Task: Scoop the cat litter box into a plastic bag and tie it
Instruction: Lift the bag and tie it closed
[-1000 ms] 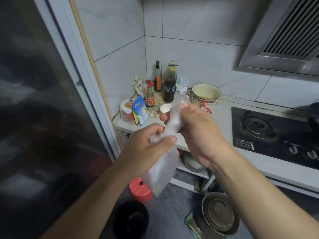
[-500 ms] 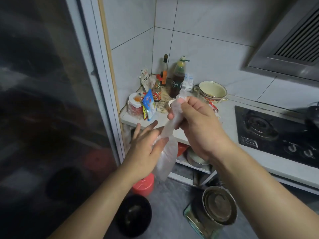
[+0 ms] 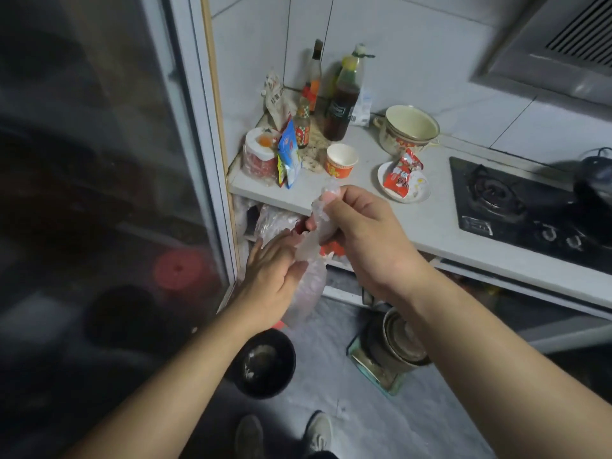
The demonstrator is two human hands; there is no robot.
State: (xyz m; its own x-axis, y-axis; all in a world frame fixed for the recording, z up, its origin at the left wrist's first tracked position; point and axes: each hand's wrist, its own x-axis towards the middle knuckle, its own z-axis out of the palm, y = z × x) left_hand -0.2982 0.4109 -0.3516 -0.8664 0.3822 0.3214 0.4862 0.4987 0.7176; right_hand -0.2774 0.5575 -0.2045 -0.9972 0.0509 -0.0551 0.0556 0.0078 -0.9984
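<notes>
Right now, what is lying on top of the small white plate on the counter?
A red and white snack packet lies on the white plate, crumpled, one end sticking past the rim. Whatever is under the packet is covered, and whether the packet holds anything cannot be seen.

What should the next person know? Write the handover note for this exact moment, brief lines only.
Right hand: pinches the twisted neck of the plastic bag, held up in front of the counter.
Left hand: lower down on the neck, fingers round it; the bag's body hangs below both hands.
Done: the bag looks gathered and twisted at the top; what is inside cannot be made out.
Left: no knot shows yet, so tie it off. No litter box or scoop is in view.
Nearby: black bowl on the floor under the bag.
</notes>
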